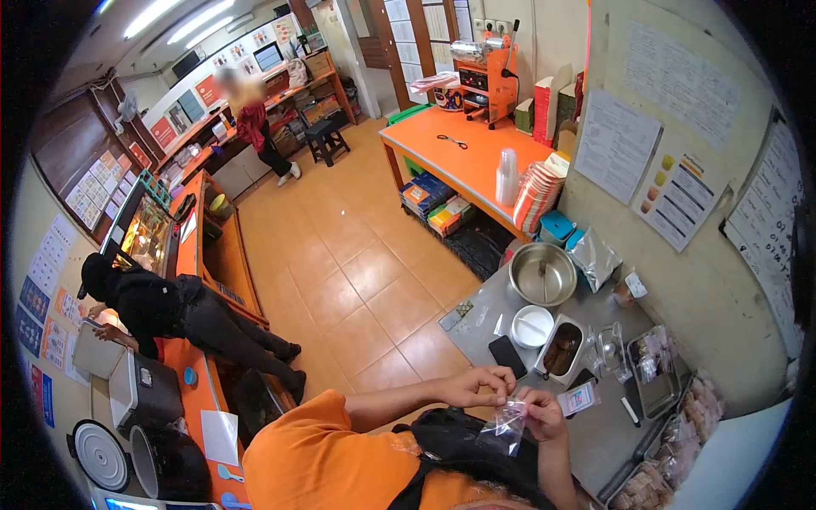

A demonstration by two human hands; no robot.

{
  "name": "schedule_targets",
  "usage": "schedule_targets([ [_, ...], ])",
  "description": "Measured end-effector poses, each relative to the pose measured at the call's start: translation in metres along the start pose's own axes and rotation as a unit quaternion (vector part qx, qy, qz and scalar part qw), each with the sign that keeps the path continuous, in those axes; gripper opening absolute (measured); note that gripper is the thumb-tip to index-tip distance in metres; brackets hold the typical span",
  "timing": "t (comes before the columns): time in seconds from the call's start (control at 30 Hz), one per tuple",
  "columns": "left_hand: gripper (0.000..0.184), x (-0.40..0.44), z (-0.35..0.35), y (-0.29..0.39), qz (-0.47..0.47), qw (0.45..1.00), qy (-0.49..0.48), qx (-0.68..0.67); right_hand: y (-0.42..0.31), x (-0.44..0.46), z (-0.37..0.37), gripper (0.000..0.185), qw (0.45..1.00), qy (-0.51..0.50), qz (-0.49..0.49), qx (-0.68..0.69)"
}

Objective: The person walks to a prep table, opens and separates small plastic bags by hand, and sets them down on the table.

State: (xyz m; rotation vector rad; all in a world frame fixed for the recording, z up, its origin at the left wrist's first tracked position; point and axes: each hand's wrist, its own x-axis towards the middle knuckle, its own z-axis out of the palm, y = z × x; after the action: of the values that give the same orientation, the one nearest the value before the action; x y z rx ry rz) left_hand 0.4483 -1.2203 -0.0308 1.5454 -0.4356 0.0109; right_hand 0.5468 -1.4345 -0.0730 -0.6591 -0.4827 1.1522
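A smooth grey counter (595, 442) fills the near right, with an orange-topped table (476, 157) beyond it, flat and hard-edged. Toward the counter's far end sits a round, shiny steel bowl (531, 293); nearer is an oblong metal pan (580, 331) with rounded corners and something dark brown and moist-looking inside. That pan stands uncovered just beyond the hands, so anything slipping from the fingers could land in it and get smeared. Left of it are a round white plastic tub (533, 327) and, nearer, a flat black phone (507, 357); the phone looks close to the counter's left side, and a stray elbow might push it off. The right hand (546, 414) pinches the top of a clear bag (503, 429) between thumb and fingers; the left hand (476, 388) has its fingers curled narrow at the same edge, though I cannot tell whether they grip it. The bag hangs in front of the person's chest, thin, glossy and creased, with a pinkish patch near the fingertips. Film this slick could slide from a light pinch, or split if tugged unevenly.
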Motion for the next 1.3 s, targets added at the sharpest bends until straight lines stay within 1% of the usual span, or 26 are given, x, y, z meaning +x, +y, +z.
schedule_targets([
  [0.03,0.02,0.002,0.002,0.004,0.0,1.0,0.0,0.0,0.01,0.005,0.003,0.024,0.996,-0.021,-0.051,0.063],
  [0.1,0.022,0.005,0.007,0.014,-0.015,0.994,0.008,-0.111,0.03,0.006,-0.005,0.025,0.994,-0.003,-0.058,0.094],
  [0.13,0.022,0.003,0.007,0.008,-0.015,0.993,0.01,-0.113,0.036,0.005,-0.006,0.025,0.99,0.016,-0.064,0.126],
  [0.2,0.024,-0.006,0.01,-0.016,-0.075,0.971,0.005,-0.229,0.029,0.005,0.007,0.023,0.989,0.022,-0.057,0.138],
  [0.23,0.025,-0.008,0.016,-0.02,-0.093,0.951,0.036,-0.291,0.03,0.005,0.002,0.025,0.991,0.013,-0.074,0.113],
  [0.3,0.024,-0.014,0.022,-0.025,-0.111,0.946,0.015,-0.304,0.029,0.003,0.001,0.026,0.992,0.004,-0.092,0.088],
  [0.4,0.025,-0.01,0.024,-0.015,-0.124,0.926,-0.023,-0.355,0.021,0.006,0.008,0.029,0.985,-0.041,-0.07,0.153],
  [0.5,0.017,-0.008,0.023,-0.015,-0.156,0.918,-0.004,-0.364,0.026,0.007,0.007,0.032,0.985,-0.05,-0.074,0.147],
  [0.57,0.015,-0.002,0.026,-0.016,-0.133,0.872,0.059,-0.466,0.014,0.017,0.028,0.031,0.987,-0.008,-0.123,0.103],
  [0.6,0.015,-0.003,0.026,-0.014,-0.136,0.87,0.06,-0.469,0.012,0.022,0.027,0.031,0.987,-0.005,-0.122,0.105],
  [0.67,0.017,0.007,0.019,-0.001,-0.158,0.856,0.07,-0.487,0.01,0.027,0.023,0.029,0.983,-0.037,-0.154,0.089],
  [0.73,0.024,0.01,0.014,-0.002,-0.177,0.875,0.081,-0.443,-0.001,0.028,0.023,0.03,0.972,0.123,-0.021,0.2],
  [0.77,0.023,0.012,0.011,-0.001,-0.181,0.882,0.097,-0.424,0.0,0.036,0.02,0.029,0.99,0.016,-0.125,0.065],
  [0.8,0.025,0.015,0.011,-0.006,-0.15,0.888,0.12,-0.418,-0.005,0.033,0.026,0.023,0.985,0.098,-0.138,-0.015],
  [0.83,0.018,0.021,0.005,-0.013,-0.107,0.902,0.097,-0.408,-0.011,0.035,0.031,0.017,0.97,0.172,-0.14,-0.099],
  [0.87,0.013,0.027,-0.003,-0.01,-0.112,0.919,0.081,-0.369,-0.012,0.041,0.027,0.012,0.976,0.119,-0.166,-0.078],
  [0.93,0.01,0.039,-0.005,0.012,-0.083,0.936,0.117,-0.322,-0.027,0.045,0.046,0.012,0.973,0.152,-0.174,-0.018],
  [0.97,0.01,0.042,-0.004,0.015,-0.089,0.951,0.158,-0.251,-0.032,0.044,0.052,0.012,0.97,0.168,-0.176,-0.011],
  [1.03,0.013,0.046,-0.002,0.034,-0.098,0.963,0.237,-0.078,-0.04,0.044,0.063,0.014,0.905,0.262,-0.272,-0.194],
  [1.07,0.013,0.047,0.003,0.046,-0.102,0.964,0.233,-0.077,-0.041,0.04,0.068,0.014,0.904,0.267,-0.274,-0.19],
  [1.1,0.015,0.047,0.01,0.057,-0.059,0.949,0.271,0.151,-0.04,0.036,0.073,0.014,0.845,0.316,-0.305,-0.305],
  [1.13,0.017,0.049,0.013,0.061,-0.01,0.881,0.294,0.37,-0.039,0.033,0.074,0.015,0.769,0.358,-0.329,-0.415],
  [1.17,0.018,0.053,0.012,0.054,0.172,0.809,0.279,0.488,-0.038,0.033,0.073,0.013,0.721,0.37,-0.367,-0.457],
  [1.2,0.018,0.055,0.01,0.048,0.171,0.811,0.275,0.487,-0.038,0.032,0.075,0.013,0.72,0.374,-0.366,-0.456],
  [1.27,0.02,0.06,0.006,0.041,0.327,0.754,0.291,0.489,-0.036,0.034,0.084,0.017,0.596,0.365,-0.482,-0.528],
  [1.3,0.021,0.064,0.005,0.04,0.327,0.747,0.303,0.494,-0.036,0.038,0.083,0.015,0.575,0.347,-0.5,-0.546],
])
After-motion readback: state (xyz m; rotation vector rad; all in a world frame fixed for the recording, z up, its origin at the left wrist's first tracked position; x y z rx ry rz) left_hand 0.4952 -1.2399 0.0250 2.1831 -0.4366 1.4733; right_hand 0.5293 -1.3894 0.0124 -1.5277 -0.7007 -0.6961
